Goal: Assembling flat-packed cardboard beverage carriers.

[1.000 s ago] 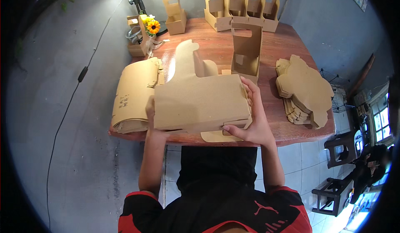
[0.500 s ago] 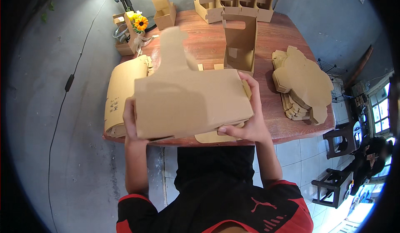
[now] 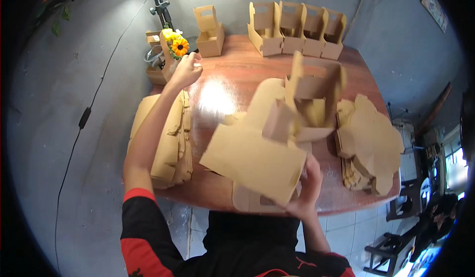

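Note:
My right hand (image 3: pixel 308 185) grips the lower right corner of a partly folded cardboard carrier (image 3: pixel 252 155), held tilted above the table's near edge. Its tall handle panel reaches up and away from me. My left hand (image 3: pixel 188 71) is off the carrier, raised at the far left by a yellow and orange flower bunch (image 3: pixel 177 43). Its fingers are curled, and a small pale bit shows at them, too small to name. Just beyond the held carrier, an open-topped cardboard carrier (image 3: pixel 316 86) looks blurred. A flat cardboard piece (image 3: pixel 242 198) lies beneath at the near edge.
Folded cardboard sheets (image 3: pixel 168 163) are piled at the left, with a stack of flat cut blanks (image 3: pixel 373 138) at the right. Several finished carriers (image 3: pixel 292 44) line the back, and another (image 3: pixel 210 39) stands near a lamp stand (image 3: pixel 161 7).
My left hand has let go of the carrier and moved up and away to the far left. The carrier has turned and tilted in my right hand. The view has shifted, too.

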{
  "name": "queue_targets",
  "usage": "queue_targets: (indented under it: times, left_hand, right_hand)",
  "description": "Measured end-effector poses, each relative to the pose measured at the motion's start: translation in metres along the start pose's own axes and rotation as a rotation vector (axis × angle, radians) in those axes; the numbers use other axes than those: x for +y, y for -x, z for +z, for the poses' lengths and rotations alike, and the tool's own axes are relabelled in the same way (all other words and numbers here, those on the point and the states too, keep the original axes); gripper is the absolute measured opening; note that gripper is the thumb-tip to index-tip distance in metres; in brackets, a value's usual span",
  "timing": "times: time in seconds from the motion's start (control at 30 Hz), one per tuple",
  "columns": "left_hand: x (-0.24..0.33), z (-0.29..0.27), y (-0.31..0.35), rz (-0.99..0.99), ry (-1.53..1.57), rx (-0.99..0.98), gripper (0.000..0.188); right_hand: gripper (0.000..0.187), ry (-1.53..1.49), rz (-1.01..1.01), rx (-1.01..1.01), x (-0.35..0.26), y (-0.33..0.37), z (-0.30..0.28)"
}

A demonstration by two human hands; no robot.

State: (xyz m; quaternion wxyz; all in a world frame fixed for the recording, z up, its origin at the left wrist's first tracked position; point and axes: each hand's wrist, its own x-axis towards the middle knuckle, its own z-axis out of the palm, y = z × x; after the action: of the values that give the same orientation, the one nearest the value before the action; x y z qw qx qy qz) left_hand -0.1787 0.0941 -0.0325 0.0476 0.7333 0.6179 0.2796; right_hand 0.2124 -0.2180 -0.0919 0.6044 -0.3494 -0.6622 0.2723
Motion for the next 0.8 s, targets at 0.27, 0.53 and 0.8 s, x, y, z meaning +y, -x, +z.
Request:
queue_targets:
  times: [0.27,0.53,0.8]
  left_hand:
    - [-0.043,0.092,-0.11,-0.116,-0.224,0.125,0.082]
    - [-0.028,0.105,-0.124,-0.218,-0.067,0.234,0.052]
    - [-0.052,0.072,-0.075,-0.057,-0.149,0.322,0.035]
  right_hand:
    - [0.066,0.534,-0.24,-0.19,0.013,0.01,-0.01]
    - [0.051,0.451,-0.241,-0.292,0.009,-0.011,-0.003]
    - [0.039,0.522,-0.28,-0.366,0.008,-0.02,-0.002]
